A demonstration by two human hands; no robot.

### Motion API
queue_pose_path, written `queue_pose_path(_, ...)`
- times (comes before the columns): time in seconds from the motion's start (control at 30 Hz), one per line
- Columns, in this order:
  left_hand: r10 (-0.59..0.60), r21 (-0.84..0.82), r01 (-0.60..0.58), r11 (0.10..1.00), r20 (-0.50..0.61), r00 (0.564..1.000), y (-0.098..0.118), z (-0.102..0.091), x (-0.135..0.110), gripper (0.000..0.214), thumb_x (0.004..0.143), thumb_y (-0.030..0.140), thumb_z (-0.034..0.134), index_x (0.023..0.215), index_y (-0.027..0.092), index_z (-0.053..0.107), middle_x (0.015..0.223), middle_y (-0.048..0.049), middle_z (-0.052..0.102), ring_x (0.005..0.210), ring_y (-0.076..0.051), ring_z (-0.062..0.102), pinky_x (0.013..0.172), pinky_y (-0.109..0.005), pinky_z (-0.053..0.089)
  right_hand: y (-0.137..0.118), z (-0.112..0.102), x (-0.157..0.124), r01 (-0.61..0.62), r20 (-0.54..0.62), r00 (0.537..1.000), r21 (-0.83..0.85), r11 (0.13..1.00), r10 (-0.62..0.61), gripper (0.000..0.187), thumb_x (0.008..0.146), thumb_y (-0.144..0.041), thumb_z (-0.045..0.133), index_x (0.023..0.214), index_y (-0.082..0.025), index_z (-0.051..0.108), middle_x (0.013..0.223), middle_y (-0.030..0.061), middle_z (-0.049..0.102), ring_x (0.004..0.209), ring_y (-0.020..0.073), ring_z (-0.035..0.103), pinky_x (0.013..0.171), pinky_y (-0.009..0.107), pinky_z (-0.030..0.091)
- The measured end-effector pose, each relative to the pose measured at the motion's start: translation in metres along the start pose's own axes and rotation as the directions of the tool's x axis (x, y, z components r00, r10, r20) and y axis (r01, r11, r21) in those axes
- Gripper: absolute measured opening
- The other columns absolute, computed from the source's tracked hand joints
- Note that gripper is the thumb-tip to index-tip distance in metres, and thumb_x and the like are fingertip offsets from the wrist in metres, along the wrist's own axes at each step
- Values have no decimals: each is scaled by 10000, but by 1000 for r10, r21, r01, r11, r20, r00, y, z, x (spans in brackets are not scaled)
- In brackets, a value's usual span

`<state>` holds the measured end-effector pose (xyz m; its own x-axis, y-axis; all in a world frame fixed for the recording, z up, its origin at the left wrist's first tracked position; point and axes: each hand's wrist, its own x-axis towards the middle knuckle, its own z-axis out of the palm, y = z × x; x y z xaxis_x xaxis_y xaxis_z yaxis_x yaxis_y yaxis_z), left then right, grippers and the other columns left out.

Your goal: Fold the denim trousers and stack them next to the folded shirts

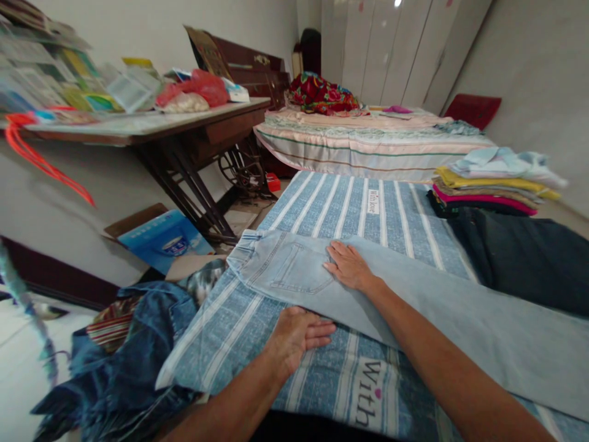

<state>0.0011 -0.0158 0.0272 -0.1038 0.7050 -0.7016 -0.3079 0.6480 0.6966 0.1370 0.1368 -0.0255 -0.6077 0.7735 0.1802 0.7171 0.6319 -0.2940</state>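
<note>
Light blue jeans (414, 301) lie lengthwise across a blue-and-white striped bed cover (257, 331), folded so that one back pocket faces up. Their elastic waistband points to the left. My right hand (348, 264) rests flat on the denim just beside the pocket, its fingers extended. Along the near edge of the jeans is my left hand (299, 337), palm partly turned up and fingers stretched out over the cover. Its fingertips are close to the fabric edge; whether they touch it I cannot tell. Neither hand grips anything.
A stack of folded clothes (492, 187) and dark folded trousers (529, 258) lie at the right. Crumpled dark jeans (138, 350) hang at the bed's left side. A cluttered sewing-machine table (138, 126), a blue box (170, 239) and another bed (368, 144) stand beyond.
</note>
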Motion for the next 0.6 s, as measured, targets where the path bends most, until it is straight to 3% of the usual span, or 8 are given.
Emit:
queue_pose_path(0.23, -18, 13, 18, 1000, -12, 1000, 1, 0, -1, 33, 749, 63, 527, 750, 96, 527, 787, -173, 698, 705, -246, 699, 564, -293, 561, 4, 1, -2, -8, 58, 998, -52, 999, 11, 552, 953, -459, 303, 1362, -100, 398, 1463, 174, 316, 1357, 267, 256, 1089, 455, 198)
queue_pose_path(0.43, -43, -20, 45, 999, 73, 996, -2, 11, 0, 116, 794, 174, 560, 889, 107, 567, 968, -168, 679, 874, -276, 680, 531, -306, 561, 4, 3, -1, -6, 45, 999, -60, 998, 8, 547, 953, -461, 298, 1362, -113, 399, 1457, 164, 329, 1349, 264, 270, 1080, 465, 211)
queue_pose_path(0.6, -78, -134, 92, 987, 106, 991, -9, 23, 1, 254, 908, 262, 362, 965, 110, 556, 974, -181, 671, 867, -262, 680, 556, -343, 565, 6, 4, -1, 7, 40, 999, -63, 998, -5, 544, 949, -472, 306, 1346, -118, 422, 1445, 165, 349, 1344, 265, 281, 1078, 454, 216)
